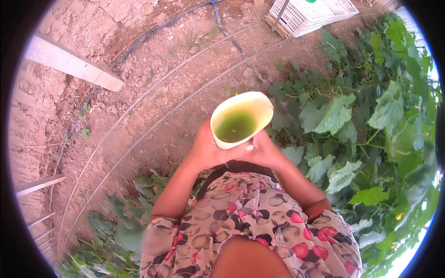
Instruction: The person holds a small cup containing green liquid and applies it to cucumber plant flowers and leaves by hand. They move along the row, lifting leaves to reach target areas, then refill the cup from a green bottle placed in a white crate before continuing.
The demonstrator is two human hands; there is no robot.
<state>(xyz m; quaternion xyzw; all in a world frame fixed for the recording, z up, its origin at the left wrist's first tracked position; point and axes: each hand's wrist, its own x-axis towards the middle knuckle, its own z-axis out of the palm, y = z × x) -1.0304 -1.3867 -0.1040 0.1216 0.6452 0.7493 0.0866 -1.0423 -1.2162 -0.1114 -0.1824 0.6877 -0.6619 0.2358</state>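
A pale yellow, open-topped container [267, 106] with greenish liquid [235, 127] in it is held in front of my body. My left hand [212, 147] grips it around its left and near side, with the thumb across the near wall. On the right near side, my right hand [262, 149] touches the container, its fingers partly hidden beneath and behind it. Whether the container has a handle cannot be seen. My forearms reach out from the short sleeves of a patterned shirt.
Leafy vines [333, 114] crowd the right side, with more leaves [121, 232] at lower left. White plastic crates [299, 17] stand on a wooden pallet at the top right. Two thin rails or pipes [167, 113] and a dark hose [153, 34] cross the dirt. Pale posts [76, 64] stand at left.
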